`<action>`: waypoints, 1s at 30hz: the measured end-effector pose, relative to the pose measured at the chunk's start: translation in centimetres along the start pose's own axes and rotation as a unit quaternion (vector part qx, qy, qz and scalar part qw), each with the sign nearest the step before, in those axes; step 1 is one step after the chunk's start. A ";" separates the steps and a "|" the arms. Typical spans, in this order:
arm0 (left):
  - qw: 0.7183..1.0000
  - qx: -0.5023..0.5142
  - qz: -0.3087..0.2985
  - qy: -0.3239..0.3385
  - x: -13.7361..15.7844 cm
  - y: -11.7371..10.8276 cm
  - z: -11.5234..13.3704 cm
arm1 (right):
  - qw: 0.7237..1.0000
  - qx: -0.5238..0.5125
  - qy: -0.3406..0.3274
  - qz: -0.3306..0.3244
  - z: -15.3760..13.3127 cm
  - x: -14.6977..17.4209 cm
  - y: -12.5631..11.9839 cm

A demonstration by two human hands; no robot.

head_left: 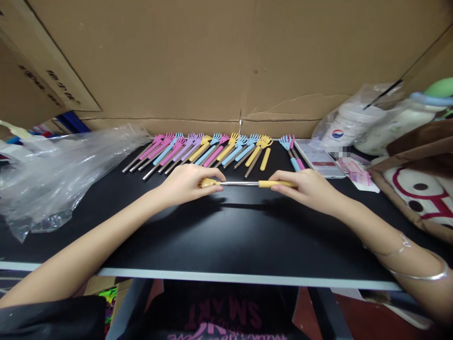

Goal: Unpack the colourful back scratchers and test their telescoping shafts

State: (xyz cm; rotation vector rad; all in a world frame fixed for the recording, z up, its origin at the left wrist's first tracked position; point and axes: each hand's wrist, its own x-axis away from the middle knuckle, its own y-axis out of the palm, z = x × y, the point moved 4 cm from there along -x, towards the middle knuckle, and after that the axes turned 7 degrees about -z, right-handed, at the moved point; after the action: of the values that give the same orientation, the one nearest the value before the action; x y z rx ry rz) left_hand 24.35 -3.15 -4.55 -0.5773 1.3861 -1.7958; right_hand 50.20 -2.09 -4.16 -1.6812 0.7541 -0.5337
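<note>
Between my two hands a yellow back scratcher (242,183) is held level above the black tabletop. My left hand (189,183) is closed round its yellow claw head, which the fingers partly hide. At the other end, my right hand (304,185) pinches the yellow handle sleeve. Beyond the hands lies a row of several back scratchers (207,146) in pink, blue, purple and yellow, some with bare metal rods. A loose yellow sleeve (265,159) rests at the row's right end. Farther right, a blue back scratcher (290,152) lies beside a pink one (297,156).
On the left is a crumpled clear plastic bag (67,174). To the right are a phone (318,159), paper slips (359,174), a white cup in a plastic bag (354,123) and a brown bag (406,165). Cardboard (194,61) walls the back; the table (212,250) has a pale front edge.
</note>
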 end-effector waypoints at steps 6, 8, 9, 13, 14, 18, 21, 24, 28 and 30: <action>0.989 0.145 -0.019 0.019 0.4 -1.6 -0.1 | 1.000 0.004 0.001 0.026 0.3 0.5 -1.2; 0.987 0.161 -0.018 0.016 0.3 -1.7 -0.4 | 0.999 0.005 0.015 0.040 0.7 0.5 -1.4; 0.985 0.170 -0.019 0.011 0.3 -1.7 -0.6 | 0.999 0.006 0.023 0.048 1.0 0.6 -1.5; 0.978 0.208 -0.022 -0.016 0.1 -1.0 -1.5 | 0.997 0.001 0.033 0.070 1.7 0.4 -1.3; 0.977 0.212 -0.020 -0.020 0.1 -0.9 -1.7 | 0.997 0.001 0.027 0.068 1.7 0.3 -1.1; 0.974 0.225 -0.011 -0.031 -0.1 -0.2 -1.7 | 0.998 0.023 -0.012 0.064 1.4 0.1 -0.2; 0.972 0.234 -0.012 -0.032 -0.2 0.1 -1.3 | 0.997 0.047 -0.026 0.057 0.9 0.1 0.5; 0.977 0.212 0.013 -0.033 -0.2 -0.3 -1.2 | 0.996 0.053 -0.043 0.049 0.5 0.1 0.8; 0.983 0.165 0.051 -0.061 0.0 -1.2 -2.2 | 0.996 0.042 -0.049 0.053 1.2 0.2 -0.3; 0.988 0.129 0.050 -0.066 0.1 -1.3 -2.7 | 0.997 0.036 -0.020 0.072 2.3 0.5 -1.4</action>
State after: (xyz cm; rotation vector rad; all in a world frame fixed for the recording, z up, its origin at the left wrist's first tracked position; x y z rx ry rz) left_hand 21.88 -1.49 -4.16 -0.4722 1.0538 -1.7865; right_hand 52.40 -0.71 -3.36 -1.5534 0.8114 -0.4192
